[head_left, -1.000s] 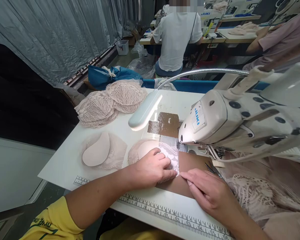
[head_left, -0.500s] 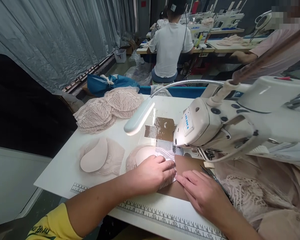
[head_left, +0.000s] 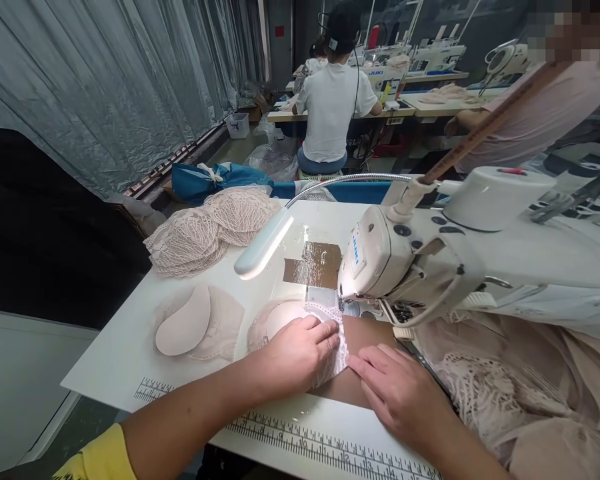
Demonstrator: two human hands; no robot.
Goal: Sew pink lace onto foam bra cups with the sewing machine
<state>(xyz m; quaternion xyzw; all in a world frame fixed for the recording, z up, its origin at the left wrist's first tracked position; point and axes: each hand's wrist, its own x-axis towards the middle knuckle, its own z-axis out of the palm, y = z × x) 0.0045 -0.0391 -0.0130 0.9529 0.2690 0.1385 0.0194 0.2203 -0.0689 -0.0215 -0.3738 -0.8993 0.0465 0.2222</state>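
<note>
Keeping the lace-edged cup [head_left: 283,319] flat near the table's [head_left: 105,360] front edge seemed key: the left hand [head_left: 300,355] lay loosely bent over it; the right hand [head_left: 405,388] touched its border, any pinch unclear.

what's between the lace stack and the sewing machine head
The lit lamp and the shiny brown patch on the white table, as the head view shows.
</note>
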